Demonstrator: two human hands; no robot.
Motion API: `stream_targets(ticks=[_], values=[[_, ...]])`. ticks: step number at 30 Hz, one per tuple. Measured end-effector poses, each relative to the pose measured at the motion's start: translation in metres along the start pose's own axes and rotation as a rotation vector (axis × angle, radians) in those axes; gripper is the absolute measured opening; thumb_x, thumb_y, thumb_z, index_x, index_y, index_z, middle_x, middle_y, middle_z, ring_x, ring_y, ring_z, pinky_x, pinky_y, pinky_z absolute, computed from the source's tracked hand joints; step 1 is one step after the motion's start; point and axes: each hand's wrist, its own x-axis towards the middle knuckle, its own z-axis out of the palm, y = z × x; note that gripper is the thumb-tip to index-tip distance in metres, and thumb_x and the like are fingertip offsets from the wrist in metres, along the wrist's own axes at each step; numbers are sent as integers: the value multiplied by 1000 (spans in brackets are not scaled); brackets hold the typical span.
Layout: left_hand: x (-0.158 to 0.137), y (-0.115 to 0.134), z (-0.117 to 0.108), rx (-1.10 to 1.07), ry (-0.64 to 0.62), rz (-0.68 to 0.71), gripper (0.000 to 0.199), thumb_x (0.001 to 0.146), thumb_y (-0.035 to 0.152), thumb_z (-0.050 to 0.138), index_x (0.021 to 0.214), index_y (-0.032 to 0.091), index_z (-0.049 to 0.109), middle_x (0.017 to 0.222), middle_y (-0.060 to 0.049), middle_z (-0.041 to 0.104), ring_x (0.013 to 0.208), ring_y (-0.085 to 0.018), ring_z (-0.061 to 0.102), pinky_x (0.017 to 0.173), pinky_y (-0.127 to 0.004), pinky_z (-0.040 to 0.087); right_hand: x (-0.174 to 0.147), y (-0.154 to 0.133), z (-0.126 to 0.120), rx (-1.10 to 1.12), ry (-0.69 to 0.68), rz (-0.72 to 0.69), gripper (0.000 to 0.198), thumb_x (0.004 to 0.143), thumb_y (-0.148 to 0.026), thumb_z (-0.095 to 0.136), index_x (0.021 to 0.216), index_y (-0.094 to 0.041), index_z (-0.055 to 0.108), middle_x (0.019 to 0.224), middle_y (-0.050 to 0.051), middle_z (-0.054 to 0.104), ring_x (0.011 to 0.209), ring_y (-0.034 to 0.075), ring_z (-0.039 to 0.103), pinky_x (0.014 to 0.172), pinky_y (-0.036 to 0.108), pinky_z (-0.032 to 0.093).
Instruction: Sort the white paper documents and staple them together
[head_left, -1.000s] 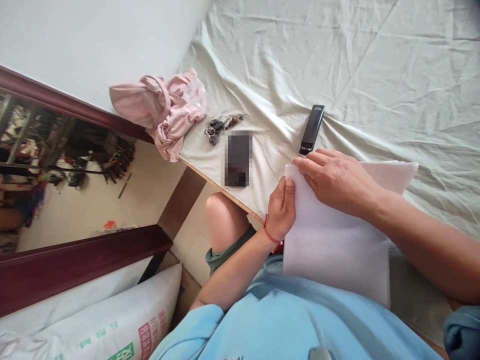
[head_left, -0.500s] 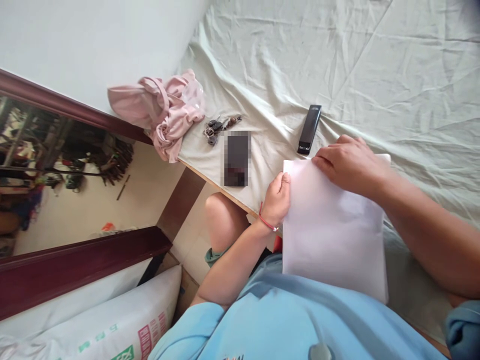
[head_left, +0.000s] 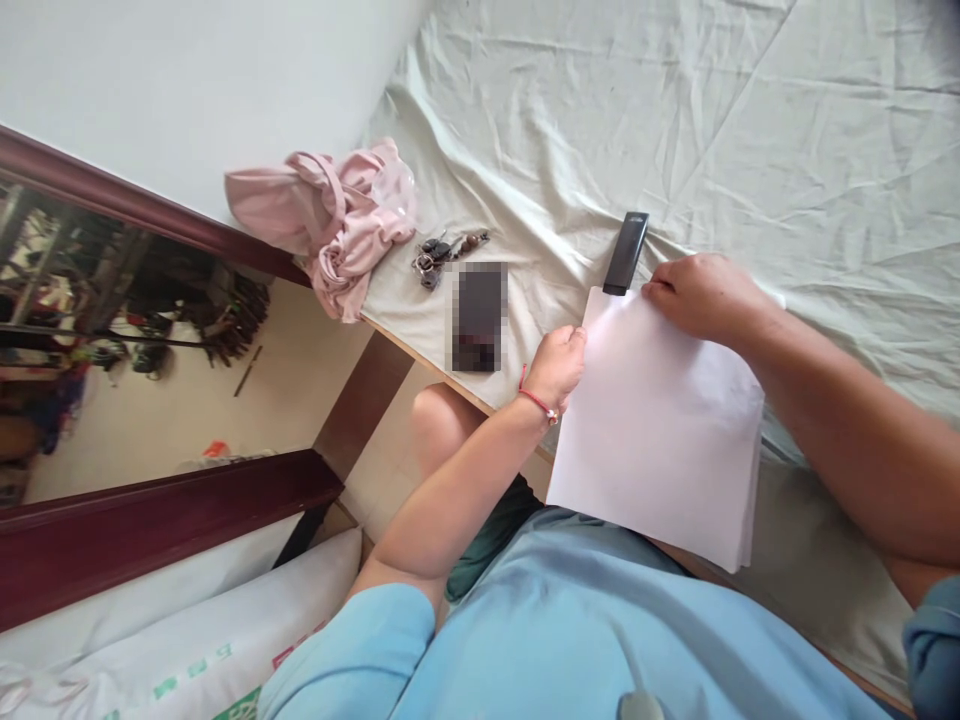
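A stack of white paper sheets (head_left: 660, 430) lies at the near edge of a bed covered with a pale green sheet (head_left: 675, 130), partly over my lap. My left hand (head_left: 556, 365), with a red cord on the wrist, pinches the stack's left edge near the top corner. My right hand (head_left: 701, 295) grips the stack's far edge, fingers curled over it. A black rectangular device (head_left: 626, 253) lies just beyond the paper's far corner, close to my right hand's fingertips.
A phone (head_left: 477, 315) lies left of the paper near the bed edge, with a bunch of keys (head_left: 442, 252) and a crumpled pink garment (head_left: 330, 225) beyond it. A dark wooden frame (head_left: 172, 500) and a white printed sack (head_left: 187, 650) stand at lower left, beside the floor.
My right hand slid from the stack's near-left corner to its far edge. The stack has been squared up, turned slightly clockwise and shifted toward the black device.
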Motion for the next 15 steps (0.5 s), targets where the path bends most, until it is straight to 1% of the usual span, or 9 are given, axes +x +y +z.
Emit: stream_targets(ticks=[1,3,5,7,9,10,11,13,15], values=[[2,0,1,57,13,24,37,101,21,51,64,19,45,64,5,43,63,-10,40,65,-24,36,1,2,2,-10,15,9,30,101,-31,46,94,-17,71,103,15,72,102,33,64,88,45,48],[5,0,2,150,12,58,37,102,21,48,65,19,47,64,4,44,64,-12,41,65,-25,34,0,5,5,-4,84,-18,26,99,-30,49,96,-18,72,102,14,73,114,37,62,98,52,48],[6,-1,2,220,15,96,36,102,21,47,66,20,47,64,3,47,66,-13,42,66,-26,33,-4,6,7,44,208,-74,26,98,-29,52,108,-18,73,110,14,74,128,40,55,107,57,45],[7,-2,2,266,23,131,36,102,20,47,65,20,46,65,3,48,67,-13,43,66,-27,32,-10,5,8,110,348,-158,38,99,-28,51,131,-17,68,131,16,70,138,39,50,114,58,42],[6,-3,1,284,19,147,36,102,19,46,66,20,46,65,3,48,67,-14,44,67,-27,32,-14,5,11,148,458,-278,50,102,-24,45,150,-16,56,153,15,58,145,35,48,121,55,38],[6,-3,1,288,14,146,35,102,19,46,67,21,47,65,3,49,67,-14,44,67,-27,33,-15,6,13,150,496,-348,54,102,-21,41,155,-17,51,159,13,51,148,32,47,124,53,36],[6,-3,1,295,10,144,34,102,18,46,68,20,48,65,3,49,67,-14,45,68,-27,34,-15,7,17,142,518,-417,56,102,-17,38,157,-19,49,163,10,48,151,29,45,127,52,33],[6,-2,1,312,13,137,34,102,19,46,68,20,49,66,2,52,68,-15,48,69,-27,35,-12,11,26,111,525,-523,59,99,-10,36,154,-22,52,161,6,52,153,25,43,130,53,28],[6,-2,1,333,25,145,36,102,20,47,66,20,48,66,2,54,69,-15,49,71,-28,36,-8,14,34,84,498,-561,64,91,-5,37,148,-24,59,156,3,57,151,23,48,131,56,24]])
